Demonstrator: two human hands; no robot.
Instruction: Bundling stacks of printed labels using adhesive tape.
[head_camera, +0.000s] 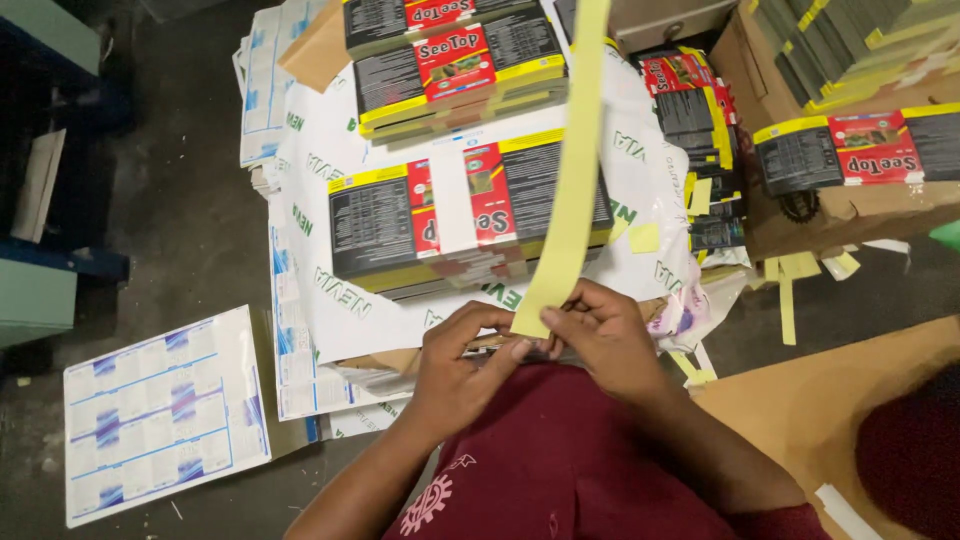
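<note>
Both my hands pinch a yellow paper strip.

My left hand (462, 365) and right hand (598, 335) close fingertips on the strip's (572, 180) lower end; it rises over the banded carton stack (450, 215) on the white sheet's (330, 250) near edge.

A long pale-yellow paper strip (575, 170) runs steeply up and slightly right, out past the top edge. Its lower end is pinched between both hands, just before a banded stack of flat printed cartons (400, 225).

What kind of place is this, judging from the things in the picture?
Probably a print or packaging workshop: stacks of flat printed cartons lie on large printed sheets on the floor, and both hands hold a long yellow paper strip.
</note>
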